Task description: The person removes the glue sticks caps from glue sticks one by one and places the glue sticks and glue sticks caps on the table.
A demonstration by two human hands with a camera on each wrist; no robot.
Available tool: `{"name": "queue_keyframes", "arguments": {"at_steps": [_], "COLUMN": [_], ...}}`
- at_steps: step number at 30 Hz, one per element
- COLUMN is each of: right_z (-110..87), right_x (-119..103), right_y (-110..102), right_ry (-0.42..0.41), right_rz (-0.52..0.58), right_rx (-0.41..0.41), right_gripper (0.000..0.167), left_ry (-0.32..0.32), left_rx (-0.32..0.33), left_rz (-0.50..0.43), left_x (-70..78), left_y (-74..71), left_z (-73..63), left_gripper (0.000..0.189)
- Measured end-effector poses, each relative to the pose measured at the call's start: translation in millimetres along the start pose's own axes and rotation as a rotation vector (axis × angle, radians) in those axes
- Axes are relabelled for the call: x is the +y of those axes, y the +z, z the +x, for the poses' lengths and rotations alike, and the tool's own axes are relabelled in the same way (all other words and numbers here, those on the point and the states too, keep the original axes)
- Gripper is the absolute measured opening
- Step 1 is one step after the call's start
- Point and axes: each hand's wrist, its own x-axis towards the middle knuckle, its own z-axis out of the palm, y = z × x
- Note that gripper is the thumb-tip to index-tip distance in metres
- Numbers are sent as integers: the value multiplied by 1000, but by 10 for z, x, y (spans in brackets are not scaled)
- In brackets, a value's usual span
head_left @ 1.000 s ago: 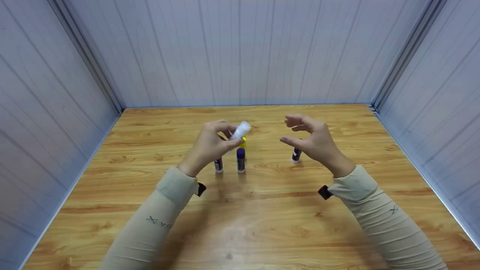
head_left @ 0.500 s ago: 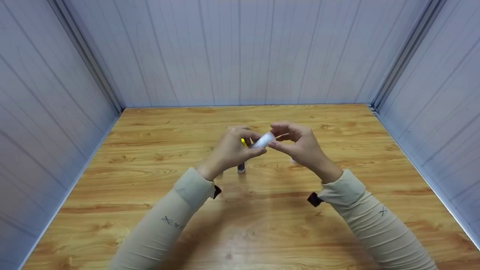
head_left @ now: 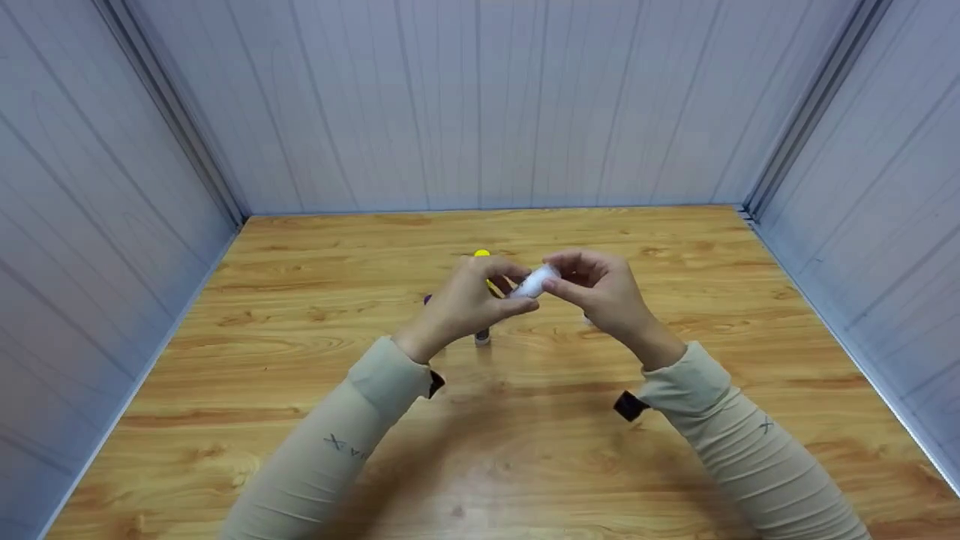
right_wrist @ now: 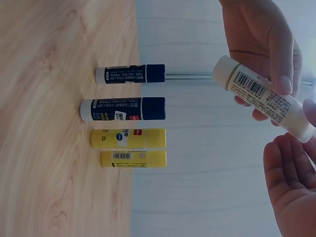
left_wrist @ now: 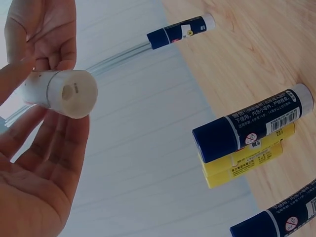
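A white glue stick is held tilted above the table between both hands. My left hand grips its lower part between thumb and fingers. At the upper end, my right hand pinches it with thumb and fingertips. The right wrist view shows a barcode and small print along the glue stick. In the left wrist view its round base faces the camera. Behind the left hand stand two dark blue glue sticks and two yellow ones, all upright and partly hidden in the head view.
Another dark blue glue stick stands apart on the right, mostly hidden behind the right hand in the head view. The wooden table is bounded by pale panel walls at the back and sides.
My left hand has carried the white glue stick rightward to the right hand. The right hand has moved slightly left, and its spread fingers have closed on the stick's upper end.
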Motion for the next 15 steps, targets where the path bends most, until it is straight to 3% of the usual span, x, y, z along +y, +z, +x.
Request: {"name": "queue_keyframes", "arguments": {"at_steps": [5, 15], "right_z": [-26, -90], "right_x": [54, 81], "right_y": [-24, 47], "right_ry": [46, 100], "right_rz": [76, 198], "right_rx": [63, 131], "right_gripper": [20, 23], "left_ry": [-18, -51], "left_rx": [-42, -56], "left_rz": [-23, -27], "left_x": [-6, -13], "left_y": [22, 116], "left_z": [1, 9], "left_gripper": [29, 30]}}
